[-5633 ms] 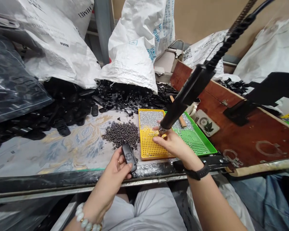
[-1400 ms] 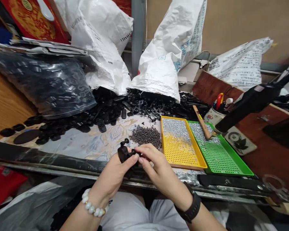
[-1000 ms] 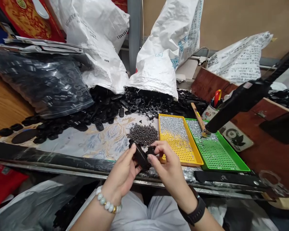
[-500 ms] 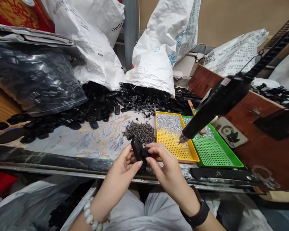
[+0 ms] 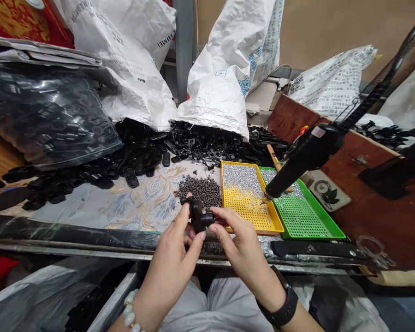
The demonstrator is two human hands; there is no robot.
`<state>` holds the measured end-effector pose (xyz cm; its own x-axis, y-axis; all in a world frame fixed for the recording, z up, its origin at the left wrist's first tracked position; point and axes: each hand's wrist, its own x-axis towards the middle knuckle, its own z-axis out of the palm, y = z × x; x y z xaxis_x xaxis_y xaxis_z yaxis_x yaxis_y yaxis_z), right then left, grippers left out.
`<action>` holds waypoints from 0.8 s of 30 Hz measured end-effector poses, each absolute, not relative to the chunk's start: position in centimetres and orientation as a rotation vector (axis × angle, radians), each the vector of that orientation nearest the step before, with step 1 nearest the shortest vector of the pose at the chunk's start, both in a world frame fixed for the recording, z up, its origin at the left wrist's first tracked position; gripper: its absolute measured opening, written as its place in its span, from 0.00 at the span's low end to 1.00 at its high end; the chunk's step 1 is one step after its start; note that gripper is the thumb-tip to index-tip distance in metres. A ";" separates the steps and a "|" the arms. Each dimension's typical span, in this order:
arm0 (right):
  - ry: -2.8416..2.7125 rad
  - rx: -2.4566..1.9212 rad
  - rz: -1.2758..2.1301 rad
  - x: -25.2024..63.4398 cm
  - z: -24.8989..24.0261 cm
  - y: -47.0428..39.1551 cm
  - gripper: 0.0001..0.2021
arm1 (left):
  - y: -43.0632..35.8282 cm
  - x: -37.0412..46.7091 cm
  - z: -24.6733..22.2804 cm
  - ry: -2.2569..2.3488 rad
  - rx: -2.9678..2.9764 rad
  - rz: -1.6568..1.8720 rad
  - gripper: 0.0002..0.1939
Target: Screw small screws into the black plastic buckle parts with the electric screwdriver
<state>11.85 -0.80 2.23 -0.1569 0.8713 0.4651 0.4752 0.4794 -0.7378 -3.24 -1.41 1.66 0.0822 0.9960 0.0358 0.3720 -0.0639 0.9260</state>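
Note:
A black plastic part (image 5: 196, 216) is held over the table's front edge, between my two hands. My left hand (image 5: 176, 244) grips its body from the left, thumb below and fingers behind. On the right side of the part, a short round black piece (image 5: 207, 218) sticks out, and my right hand (image 5: 238, 235) pinches it between thumb and fingers. Just behind the hands lies a pile of small dark metal pieces (image 5: 202, 190). A yellow tray (image 5: 280, 227) with small silvery screws stands to the right of the pile, beside a green tray (image 5: 332, 230).
A black electric screwdriver (image 5: 297, 161) hangs tilted over the trays. Black plastic parts (image 5: 138, 152) are heaped along the back, below white sacks (image 5: 217, 101). A clear bag of black parts (image 5: 51, 120) lies at left. A reddish board (image 5: 376, 203) stands at right.
The black part has turned in my hands, so its round piece now points right. My left hand has rotated slightly with it. The screwdriver hangs a little differently, and the view has shifted slightly.

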 end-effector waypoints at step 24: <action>-1.288 -1.301 1.438 11.9 2.0 -0.4 0.15 | -1.9 -2.5 0.4 1.477 2.055 0.967 0.27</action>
<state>11.92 -0.39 2.00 -0.1599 0.9706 -0.1802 0.0725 -0.1705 -0.9827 -2.47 -1.92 0.39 0.1896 0.9386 0.2884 0.6398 -0.3409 0.6888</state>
